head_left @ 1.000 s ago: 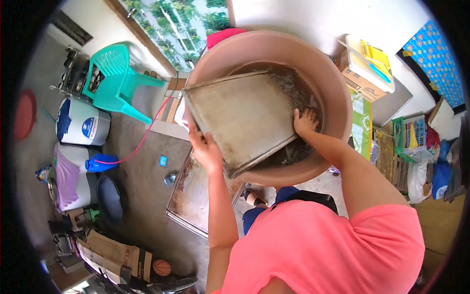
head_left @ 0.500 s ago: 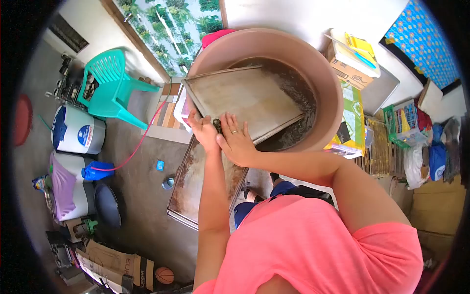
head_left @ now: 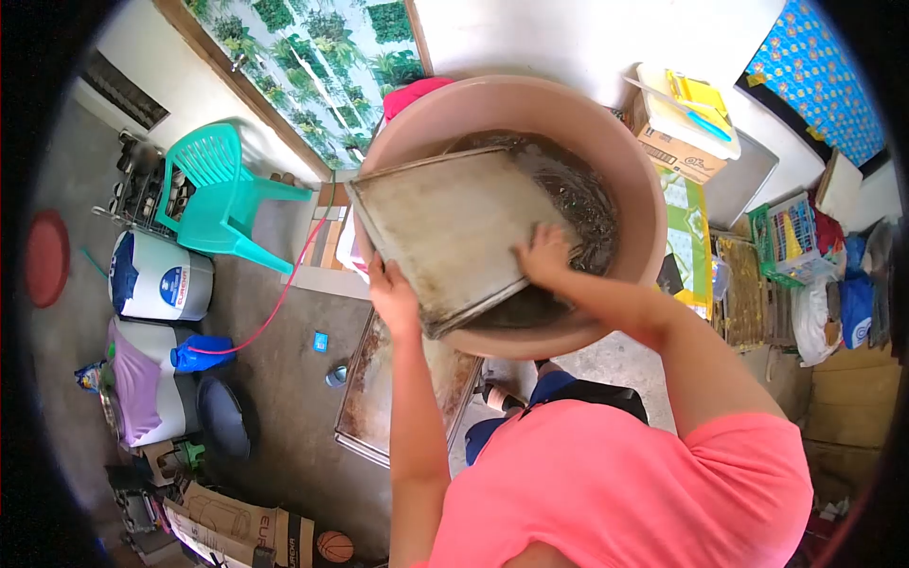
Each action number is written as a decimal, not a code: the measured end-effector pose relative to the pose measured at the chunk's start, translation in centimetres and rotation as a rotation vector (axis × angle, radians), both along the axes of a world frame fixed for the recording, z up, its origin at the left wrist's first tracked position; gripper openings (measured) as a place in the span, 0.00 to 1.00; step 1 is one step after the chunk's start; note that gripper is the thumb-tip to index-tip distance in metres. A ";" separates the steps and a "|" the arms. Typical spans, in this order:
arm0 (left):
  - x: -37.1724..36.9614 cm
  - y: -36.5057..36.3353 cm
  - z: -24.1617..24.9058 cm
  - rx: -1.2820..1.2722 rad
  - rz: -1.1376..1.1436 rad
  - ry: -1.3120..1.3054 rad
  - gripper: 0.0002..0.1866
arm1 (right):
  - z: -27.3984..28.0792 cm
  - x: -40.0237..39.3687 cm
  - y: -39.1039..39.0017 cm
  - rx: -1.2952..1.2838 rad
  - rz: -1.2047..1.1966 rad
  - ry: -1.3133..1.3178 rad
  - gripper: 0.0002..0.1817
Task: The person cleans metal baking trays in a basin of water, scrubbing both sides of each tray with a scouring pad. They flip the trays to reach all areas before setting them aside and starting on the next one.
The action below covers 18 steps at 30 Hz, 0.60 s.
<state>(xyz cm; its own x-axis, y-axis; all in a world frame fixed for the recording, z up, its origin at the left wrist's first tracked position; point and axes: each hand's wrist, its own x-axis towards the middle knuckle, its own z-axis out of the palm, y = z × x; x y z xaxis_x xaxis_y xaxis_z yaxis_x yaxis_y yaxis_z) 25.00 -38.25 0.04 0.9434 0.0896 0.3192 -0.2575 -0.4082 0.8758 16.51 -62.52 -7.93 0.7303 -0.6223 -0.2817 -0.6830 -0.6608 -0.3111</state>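
The left hand (head_left: 396,301) has its grip closed on the edge of the tray (head_left: 454,222), while the blurred right hand (head_left: 547,256), its grip unclear, has moved away across that face, toward dark water (head_left: 592,204) inside the tub (head_left: 636,170).

A rectangular metal tray (head_left: 454,227), dull and brown-stained, slants across a round pinkish-brown tub (head_left: 642,180); its near-left end overhangs the rim. Dark, rippled water (head_left: 592,204) lies inside the tub.
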 end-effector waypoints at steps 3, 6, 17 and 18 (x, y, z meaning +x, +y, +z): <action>-0.3 0.2 0.5 0.080 -0.007 0.109 0.21 | 4.0 1.9 5.7 0.127 0.357 -0.250 0.40; -1.0 -0.5 2.5 0.083 -0.025 0.172 0.23 | 4.9 6.9 6.7 0.147 0.412 -0.373 0.37; -1.3 -0.4 2.3 -0.008 -0.008 0.240 0.24 | -4.0 20.6 -11.0 0.047 0.217 -0.279 0.36; -1.2 -0.2 2.0 0.006 -0.018 0.217 0.24 | -3.7 19.3 -12.7 0.155 0.189 -0.278 0.36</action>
<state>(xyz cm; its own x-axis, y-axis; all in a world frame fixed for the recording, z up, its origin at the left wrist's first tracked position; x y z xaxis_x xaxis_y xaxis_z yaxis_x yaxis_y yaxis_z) 23.76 -38.45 2.06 0.9915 0.0705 0.1091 -0.0708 -0.4109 0.9089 35.77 -75.21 -11.63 0.8903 -0.4344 -0.1369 -0.4287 -0.6978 -0.5739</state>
